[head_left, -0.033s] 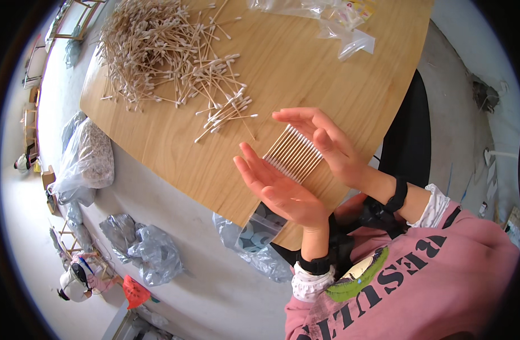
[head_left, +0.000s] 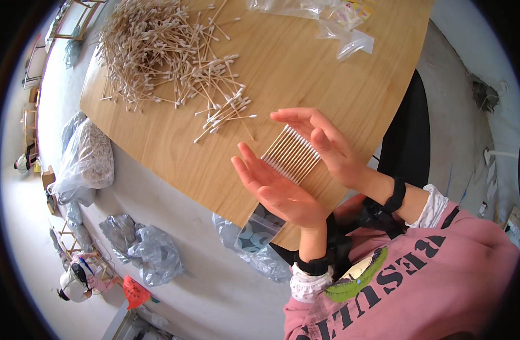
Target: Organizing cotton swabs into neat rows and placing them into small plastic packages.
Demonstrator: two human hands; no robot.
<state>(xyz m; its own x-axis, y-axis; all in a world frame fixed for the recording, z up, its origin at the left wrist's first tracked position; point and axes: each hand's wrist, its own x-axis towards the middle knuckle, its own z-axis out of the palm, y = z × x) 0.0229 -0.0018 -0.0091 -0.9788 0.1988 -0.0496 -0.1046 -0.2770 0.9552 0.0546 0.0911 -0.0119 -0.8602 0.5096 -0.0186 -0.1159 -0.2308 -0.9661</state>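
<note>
A neat row of cotton swabs (head_left: 291, 154), side by side with white tips lined up, lies on the wooden table (head_left: 328, 73) between my hands. My left hand (head_left: 282, 192) is at the lower-left ends of the swabs, its fingers stretched out and palm turned inward. Along the opposite tips stands my right hand (head_left: 328, 146), its fingers extended and slightly curved. Both palms border the row, and neither hand grips it. Left of the hands, a few loose swabs (head_left: 229, 113) lie crosswise, spilling from a big heap of cotton swabs (head_left: 144, 54).
Clear plastic packaging (head_left: 347, 37) lies at the table's far side. A bag of round discs (head_left: 254, 235) hangs by the near edge. Grey plastic bags (head_left: 152, 252) and a filled clear sack (head_left: 90, 158) are on the floor at left. Another person (head_left: 76, 280) is at lower left.
Both hands and the row of swabs have shifted very slightly to the left. The fingers stay in the same pose.
</note>
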